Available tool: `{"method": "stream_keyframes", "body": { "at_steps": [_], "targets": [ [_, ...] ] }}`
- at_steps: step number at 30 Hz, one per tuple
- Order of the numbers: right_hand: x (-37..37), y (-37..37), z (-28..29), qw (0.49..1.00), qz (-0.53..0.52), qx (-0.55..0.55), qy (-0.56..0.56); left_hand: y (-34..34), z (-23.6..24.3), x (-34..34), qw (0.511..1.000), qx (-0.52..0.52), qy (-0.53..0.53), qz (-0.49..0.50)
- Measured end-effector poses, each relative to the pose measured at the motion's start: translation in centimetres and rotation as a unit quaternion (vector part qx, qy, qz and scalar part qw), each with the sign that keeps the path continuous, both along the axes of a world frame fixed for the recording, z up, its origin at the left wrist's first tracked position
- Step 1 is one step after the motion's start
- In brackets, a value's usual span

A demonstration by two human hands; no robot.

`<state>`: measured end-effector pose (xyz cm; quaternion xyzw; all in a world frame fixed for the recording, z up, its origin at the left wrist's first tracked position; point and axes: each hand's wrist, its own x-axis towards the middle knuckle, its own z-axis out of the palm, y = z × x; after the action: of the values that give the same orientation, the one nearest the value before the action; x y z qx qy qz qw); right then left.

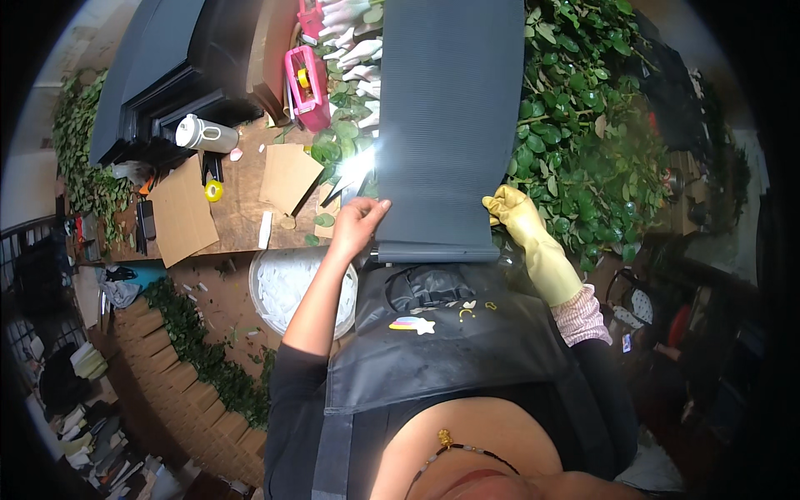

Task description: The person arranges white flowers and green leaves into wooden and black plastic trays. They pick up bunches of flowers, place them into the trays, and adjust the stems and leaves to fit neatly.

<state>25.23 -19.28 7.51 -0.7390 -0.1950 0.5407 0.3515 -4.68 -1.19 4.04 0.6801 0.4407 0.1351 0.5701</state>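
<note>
— Two hands on one sheet? Where does it lie?

— Yes. The grey ribbed sheet (450, 125) runs from the near edge of the surface (237, 225) far up the middle of the scene. The bare left hand (358, 223) pinches its near left corner, fingers curled over the edge. The right hand (518, 215), in a yellow rubber glove, is pressed together on the near right edge.

— What does the material look like?

— Matte, dark grey, with fine ridges across its width; the near end curls into a roll just above the person's dark apron (450, 333).

— How much room on each side?

— Little on the right: glossy leafy branches (583, 125) crowd right up to that edge and touch the glove. On the left, more leaves and a bright glare lie beside the sheet, then flat brown cardboard pieces (183, 212) on the wooden surface, well apart from it.

— Anything else near?

— A round white bucket (271, 292) sits low, just beside the left forearm. A pink tape dispenser (307, 83) and a white bottle (204, 133) lie farther left.
</note>
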Motion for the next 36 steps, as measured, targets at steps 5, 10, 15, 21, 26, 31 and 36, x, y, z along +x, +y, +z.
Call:
{"method": "stream_keyframes", "body": {
  "at_steps": [5, 10, 15, 21, 26, 31, 36],
  "targets": [
    [-0.9, 4.1, 11.6, 0.863, 0.335, -0.183, -0.331, -0.4, -4.4, 1.8, 0.998, 0.049, 0.001, 0.034],
    [-2.6, 6.3, 6.6, 0.869, 0.424, 0.017, -0.255, 0.9, -3.4, 1.0, 0.976, 0.031, 0.187, -0.107],
    [-3.4, 8.2, 0.7, 0.803, 0.536, 0.02, -0.262, 1.3, 2.3, 3.3, 0.882, 0.33, 0.194, -0.274],
    [-4.2, 8.0, 0.3, 0.773, 0.562, 0.003, -0.293, 1.1, -1.9, 6.4, 0.775, 0.5, 0.008, -0.386],
    [-3.8, 6.8, 3.1, 0.826, 0.494, -0.015, -0.27, 0.3, -2.9, 6.6, 0.802, 0.477, 0.036, -0.356],
    [-6.7, 9.9, 12.3, 0.706, 0.298, 0.356, -0.535, -0.1, -3.8, 5.3, 0.797, 0.484, 0.099, -0.349],
    [-6.1, 15.0, 7.1, 0.759, 0.423, 0.028, -0.493, 0.1, -4.6, 6.1, 0.801, 0.496, 0.034, -0.335]
  ]
}}
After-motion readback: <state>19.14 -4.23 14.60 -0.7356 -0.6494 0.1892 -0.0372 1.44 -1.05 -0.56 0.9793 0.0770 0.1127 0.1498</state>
